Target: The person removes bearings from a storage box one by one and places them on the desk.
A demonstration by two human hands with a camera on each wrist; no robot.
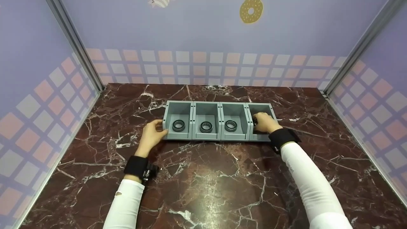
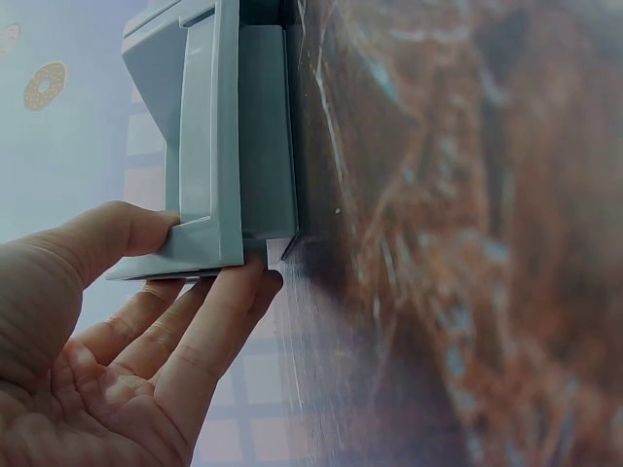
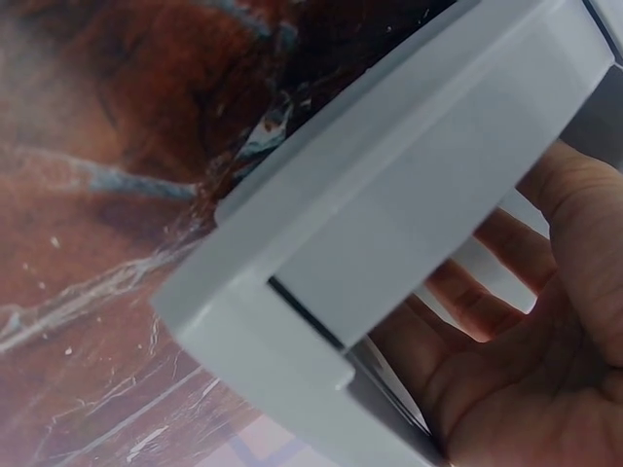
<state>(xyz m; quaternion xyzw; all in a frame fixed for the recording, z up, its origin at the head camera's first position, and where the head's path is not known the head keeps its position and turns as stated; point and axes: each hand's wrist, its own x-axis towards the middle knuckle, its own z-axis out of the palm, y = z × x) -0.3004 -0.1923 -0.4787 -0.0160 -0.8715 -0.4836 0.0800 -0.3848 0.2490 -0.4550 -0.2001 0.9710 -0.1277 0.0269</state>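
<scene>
Several grey-blue open bins stand joined in a row. The leftmost bin (image 1: pixel 180 136) holds a dark ring-shaped bearing (image 1: pixel 178 130); a second bearing (image 1: pixel 206 131) and a third bearing (image 1: pixel 230 129) lie in the two middle bins. My left hand (image 1: pixel 150 136) pinches the leftmost bin's outer side, thumb (image 2: pixel 146 230) at its front corner and fingers (image 2: pixel 200 350) along the outside. Inside the rightmost bin (image 1: pixel 259 137), my right hand (image 1: pixel 264 122) pinches a dark bearing (image 1: pixel 255 121), mostly covered by the fingers. In the right wrist view the bin wall (image 3: pixel 389 224) hides those fingertips.
The bins stand on a dark red marbled tabletop (image 1: pixel 216 184). Purple panels with pink and white squares enclose the back (image 1: pixel 203 38) and both sides. Black straps with small devices circle both wrists.
</scene>
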